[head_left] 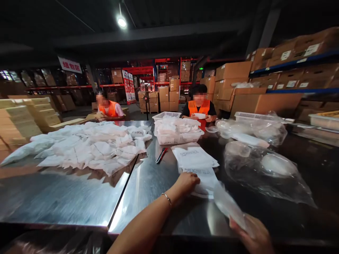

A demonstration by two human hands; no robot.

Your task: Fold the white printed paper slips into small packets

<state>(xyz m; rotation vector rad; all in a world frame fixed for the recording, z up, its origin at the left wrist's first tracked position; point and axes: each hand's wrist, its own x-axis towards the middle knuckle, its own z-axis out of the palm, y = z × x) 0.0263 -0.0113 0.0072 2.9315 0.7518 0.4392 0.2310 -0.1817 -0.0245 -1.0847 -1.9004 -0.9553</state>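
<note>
The left hand [186,183] lies palm down on the near end of a stack of white printed bags [197,165], fingers bent over the edge of the lowest bag; it presses on the paper rather than closing around it. A thin bracelet [167,198] sits on that wrist. The stack rests on the steel table [148,183], a little right of the middle and close to the near edge.

The right hand [254,236], low at the near right corner, pinches a clear plastic wrapper [229,206] between thumb and fingers. The wrapper rises to the left from that hand, and its upper end overlaps the near right corner of the bag stack. It is blurred, so I cannot tell what is inside it.

Just left of the stack, farther back, lies a red and black cutter [161,154]. Beyond it stands a white basket [178,135] heaped with white packets. A broad pile of filled white bags [90,146] covers the far left of the table. To the right lie big clear plastic sacks [265,169] holding pale round items.

Two people in orange vests [200,107] sit at the far side, one of them holding something white. Brown boxes [262,83] fill the shelves at the right.
</note>
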